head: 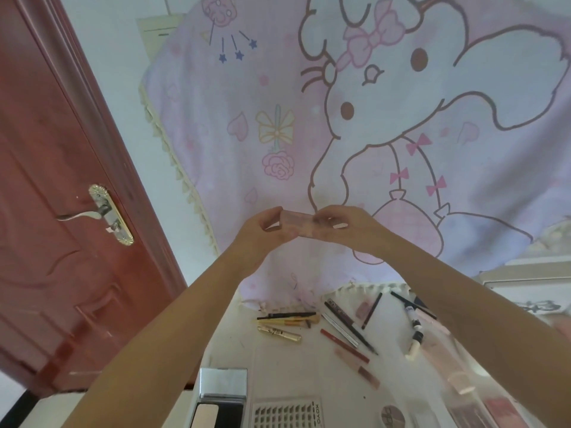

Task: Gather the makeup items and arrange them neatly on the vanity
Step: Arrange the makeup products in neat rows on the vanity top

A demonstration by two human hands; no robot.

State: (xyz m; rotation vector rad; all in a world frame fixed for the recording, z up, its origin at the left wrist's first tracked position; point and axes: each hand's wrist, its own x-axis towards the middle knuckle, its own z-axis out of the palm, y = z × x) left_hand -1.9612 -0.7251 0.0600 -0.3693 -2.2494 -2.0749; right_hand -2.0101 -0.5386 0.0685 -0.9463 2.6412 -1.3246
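Holding a small clear pinkish case (298, 224) up in the air with both hands, left hand (262, 231) pinching one end and right hand (349, 225) pinching the other, well above the bench (278, 356). Pencils (349, 325) and lip tubes lie scattered toward the bench's far edge, while a lash tray (285, 413) and a mirrored compact (221, 393) sit at the near edge.

**Much of vanity out of view**

The compact (223, 396) and lash card (287, 413), below the pencils (349, 327), run off the bottom edge. Right of the pencils, pink items (457, 375) blur. Fingers hide the case (296, 222) ends.
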